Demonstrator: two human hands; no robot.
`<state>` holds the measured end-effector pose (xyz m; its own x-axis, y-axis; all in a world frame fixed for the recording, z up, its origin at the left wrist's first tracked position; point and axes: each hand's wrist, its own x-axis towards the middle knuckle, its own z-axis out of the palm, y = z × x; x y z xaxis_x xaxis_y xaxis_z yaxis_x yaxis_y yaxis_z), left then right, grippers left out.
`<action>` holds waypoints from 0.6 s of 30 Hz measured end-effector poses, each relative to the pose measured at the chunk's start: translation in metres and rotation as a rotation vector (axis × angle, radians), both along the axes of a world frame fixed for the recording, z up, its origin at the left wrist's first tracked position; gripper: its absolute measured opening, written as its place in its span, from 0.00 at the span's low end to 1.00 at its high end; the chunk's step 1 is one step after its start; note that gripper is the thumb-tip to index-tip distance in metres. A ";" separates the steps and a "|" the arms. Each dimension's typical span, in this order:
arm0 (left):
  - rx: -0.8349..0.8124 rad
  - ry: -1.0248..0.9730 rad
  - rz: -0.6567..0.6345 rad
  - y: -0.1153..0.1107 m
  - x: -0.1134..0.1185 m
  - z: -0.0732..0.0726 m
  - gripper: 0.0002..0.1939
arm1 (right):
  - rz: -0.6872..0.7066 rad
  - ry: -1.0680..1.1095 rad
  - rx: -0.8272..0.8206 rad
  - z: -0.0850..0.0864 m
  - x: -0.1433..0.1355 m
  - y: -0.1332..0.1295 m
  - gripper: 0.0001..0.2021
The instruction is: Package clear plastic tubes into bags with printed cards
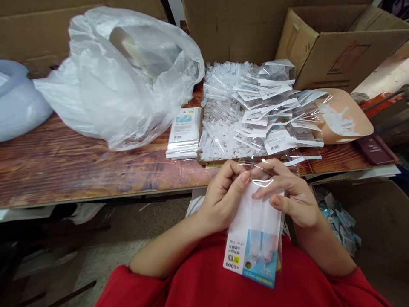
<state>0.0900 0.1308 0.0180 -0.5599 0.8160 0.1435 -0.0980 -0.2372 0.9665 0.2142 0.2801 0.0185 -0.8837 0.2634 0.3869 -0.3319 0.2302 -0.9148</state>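
A clear plastic bag (255, 251) hangs in front of my body, with a white and blue printed card and what look like two clear tubes inside. The card's print reads upside down from here. My left hand (223, 194) pinches the bag's upper left edge between thumb and fingers. At the upper right, my right hand (292, 194) holds the same bag with bent fingers, the index finger lying across its front. Just beyond the hands, filled clear packets (277, 140) overlap on a low tray heaped with small clear plastic tubes (220, 132).
A stack of printed cards (184, 132) lies left of the tray, near a large white plastic bag (96, 94). On the right are a peach-coloured scoop-like container (361, 115) with white strips and a cardboard box (345, 55). Packets fill part of a lower box (340, 221).
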 end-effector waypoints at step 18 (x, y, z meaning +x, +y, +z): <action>0.066 0.529 0.264 0.006 -0.007 0.002 0.03 | -0.480 0.095 0.215 0.006 -0.001 0.008 0.15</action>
<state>0.0834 0.1365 0.0205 -0.5812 0.6386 0.5044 0.4638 -0.2493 0.8501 0.2134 0.2883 0.0248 -0.6416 0.5359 0.5488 -0.2219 0.5552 -0.8016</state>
